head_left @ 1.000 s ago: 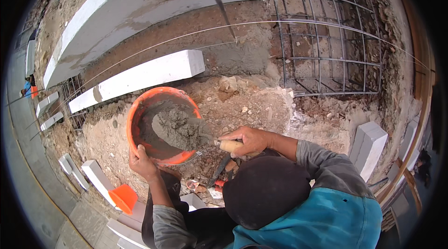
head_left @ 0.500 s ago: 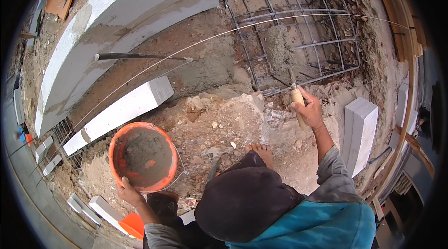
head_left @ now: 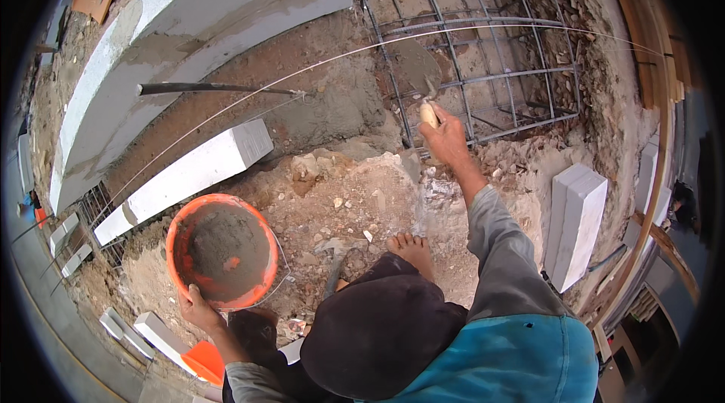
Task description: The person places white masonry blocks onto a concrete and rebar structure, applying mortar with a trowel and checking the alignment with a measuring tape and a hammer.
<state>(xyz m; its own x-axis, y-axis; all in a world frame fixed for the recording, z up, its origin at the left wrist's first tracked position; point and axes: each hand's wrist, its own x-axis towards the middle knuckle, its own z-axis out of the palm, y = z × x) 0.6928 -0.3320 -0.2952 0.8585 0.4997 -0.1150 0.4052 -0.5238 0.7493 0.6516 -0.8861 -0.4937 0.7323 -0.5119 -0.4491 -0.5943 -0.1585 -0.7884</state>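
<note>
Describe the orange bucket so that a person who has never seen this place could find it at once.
Start from the long white block wall curving across the upper left, then go down past the single white block lying on the dirt. Just below it stands the orange bucket, the left hand gripping its near rim. It is the only round thing there, and grey mortar fills it.
</note>
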